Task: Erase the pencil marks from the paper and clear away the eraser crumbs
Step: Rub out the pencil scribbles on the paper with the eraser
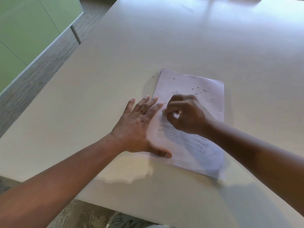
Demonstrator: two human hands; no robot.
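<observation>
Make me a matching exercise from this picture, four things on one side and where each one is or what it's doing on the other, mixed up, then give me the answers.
1. left hand
2. right hand
3. eraser crumbs
4. pencil marks

A. scattered over the far half of the paper
B. dark lines on the near half
C. flat, pressing the paper's left edge
D. curled round a small white eraser

Pairs: 1-C, 2-D, 3-A, 4-B

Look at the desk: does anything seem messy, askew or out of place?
Yes. Dark eraser crumbs litter the upper part of the paper, and one stray crumb lies on the table beyond its top left corner. The paper also lies skewed to the table's edge.
</observation>
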